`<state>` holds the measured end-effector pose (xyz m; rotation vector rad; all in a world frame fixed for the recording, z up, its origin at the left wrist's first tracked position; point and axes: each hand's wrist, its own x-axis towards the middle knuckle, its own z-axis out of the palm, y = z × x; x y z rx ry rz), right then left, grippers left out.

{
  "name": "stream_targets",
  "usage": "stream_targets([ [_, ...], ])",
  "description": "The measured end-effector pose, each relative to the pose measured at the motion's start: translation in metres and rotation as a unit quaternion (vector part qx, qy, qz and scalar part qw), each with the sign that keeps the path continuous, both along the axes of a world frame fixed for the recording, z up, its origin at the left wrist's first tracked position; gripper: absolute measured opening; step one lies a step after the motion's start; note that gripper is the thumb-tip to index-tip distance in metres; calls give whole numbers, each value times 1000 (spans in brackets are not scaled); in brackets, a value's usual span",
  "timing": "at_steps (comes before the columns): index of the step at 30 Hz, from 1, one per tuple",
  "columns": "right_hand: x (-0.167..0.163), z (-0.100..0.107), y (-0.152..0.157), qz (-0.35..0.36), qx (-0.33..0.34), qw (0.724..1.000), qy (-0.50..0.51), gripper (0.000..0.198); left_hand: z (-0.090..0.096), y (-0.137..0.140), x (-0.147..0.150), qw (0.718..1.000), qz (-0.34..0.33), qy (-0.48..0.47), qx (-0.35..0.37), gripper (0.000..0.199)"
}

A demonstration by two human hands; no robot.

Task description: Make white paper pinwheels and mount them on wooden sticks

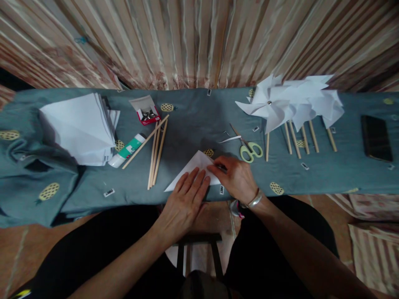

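A white sheet of paper [187, 173], folded into a triangle, lies near the front edge of the cloth-covered table. My left hand [187, 199] is open and flat on it, fingers stretched out over its lower middle. At the paper's right side, my right hand [235, 176] has its thumb and curled fingers closed at the edge. A small dark patch shows between those fingers; I cannot tell if it is shadow or an object. Just beyond the right hand lie scissors with pale green handles [247, 153] and a thin paper strip [230, 139].
Left are a stack of white paper [79, 128], a glue stick [127, 150], several wooden sticks [155, 153] and a red-and-white box [148, 113] of metal pins. Several paper pinwheels [269, 110] on sticks and a dark phone [376, 138] lie right. A striped curtain [187, 45] hangs behind.
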<state>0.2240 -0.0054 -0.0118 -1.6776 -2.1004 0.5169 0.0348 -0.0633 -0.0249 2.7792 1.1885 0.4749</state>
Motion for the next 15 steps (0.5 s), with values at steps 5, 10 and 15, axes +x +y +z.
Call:
stream_targets([
  [5,-1,0,1,-4,-6,1000,-13,14,1,-1,0,1000,0,0,-16,58],
  [10,-3,2,2,-2,-2,999,-34,15,1,-2,0,1000,0,-2,-22,59],
  [15,-5,2,2,10,23,997,-70,16,-1,-2,0,1000,-1,3,-20,59],
])
